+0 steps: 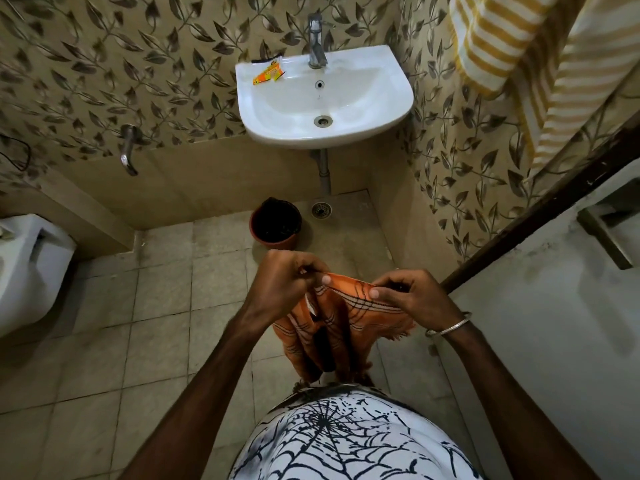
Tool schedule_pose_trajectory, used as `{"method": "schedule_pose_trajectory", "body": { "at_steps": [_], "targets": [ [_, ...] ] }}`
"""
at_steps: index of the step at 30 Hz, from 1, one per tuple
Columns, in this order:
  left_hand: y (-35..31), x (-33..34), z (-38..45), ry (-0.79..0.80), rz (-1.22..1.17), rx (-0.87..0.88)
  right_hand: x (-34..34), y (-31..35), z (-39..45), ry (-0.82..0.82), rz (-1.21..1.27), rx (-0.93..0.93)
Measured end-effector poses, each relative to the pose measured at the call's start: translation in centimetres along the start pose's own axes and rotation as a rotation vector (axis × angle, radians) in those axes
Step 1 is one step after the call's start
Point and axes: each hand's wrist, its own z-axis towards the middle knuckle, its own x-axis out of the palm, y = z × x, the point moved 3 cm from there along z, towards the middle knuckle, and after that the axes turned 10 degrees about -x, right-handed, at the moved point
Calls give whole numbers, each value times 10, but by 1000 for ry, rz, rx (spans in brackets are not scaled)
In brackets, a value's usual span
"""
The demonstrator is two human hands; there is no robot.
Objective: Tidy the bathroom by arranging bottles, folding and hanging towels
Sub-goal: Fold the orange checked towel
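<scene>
Orange towel [343, 327] (pinched) — both hands

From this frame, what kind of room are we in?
Almost certainly a small home bathroom: a wall-mounted washbasin with a tap, a floor drain in the tiled floor, and a striped towel hanging at upper right.

You see a thin woven orange cloth [341, 327] with frayed fringe, a glossy white ceramic basin [388, 109], its shiny metal tap [317, 43], and matt, grimy floor tiles [104, 341].
</scene>
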Motion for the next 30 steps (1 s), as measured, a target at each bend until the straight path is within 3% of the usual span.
{"method": "schedule_pose_trajectory", "body": {
  "at_steps": [4, 7, 13, 30],
  "targets": [
    [6, -4, 1, -10, 22, -40, -3, 3, 1, -33, -10, -23],
    [5, 6, 2, 67, 81, -63, 0, 11, 6, -14, -24, -81],
    [-11, 38, 1, 215, 100, 77, 17, 27, 13, 103, -148, -202],
    [5, -14, 6, -23, 92, -43, -17, 6, -12, -7, -97, -21]
  ]
}}
